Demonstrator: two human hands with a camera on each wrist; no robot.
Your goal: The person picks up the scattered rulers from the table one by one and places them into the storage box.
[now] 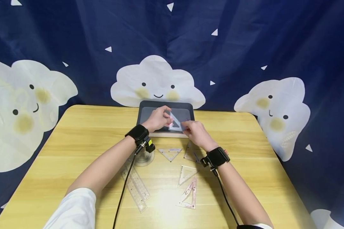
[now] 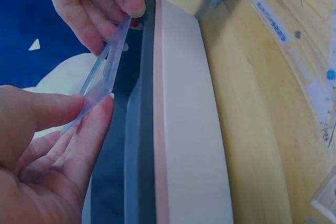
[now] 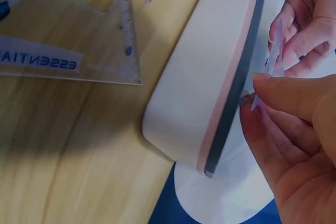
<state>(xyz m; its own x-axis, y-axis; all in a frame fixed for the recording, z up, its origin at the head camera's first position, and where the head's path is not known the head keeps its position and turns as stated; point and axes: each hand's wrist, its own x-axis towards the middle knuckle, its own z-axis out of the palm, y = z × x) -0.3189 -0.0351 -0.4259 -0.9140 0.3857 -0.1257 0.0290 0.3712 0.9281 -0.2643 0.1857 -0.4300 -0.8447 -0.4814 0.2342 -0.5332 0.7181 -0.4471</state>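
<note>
Head view bright, even overhead light; glare patch on the table (image 1: pixel 166 203) near the front edge, soft arm shadows. Wide-angle bend at the edges. Wrist views dimmer, close-up: the left hand (image 2: pixel 47 156) and right hand (image 3: pixel 299 145) blurred, out of focus.

On the clear set square (image 3: pixel 68 51) lying on the table (image 3: pixel 79 156) beside the white tray (image 3: pixel 205 72), the word "ESSENTIAL" is seen mirrored, printed white on blue. Scale marks run along its edge; the numerals cannot be read. No other text is legible.
</note>
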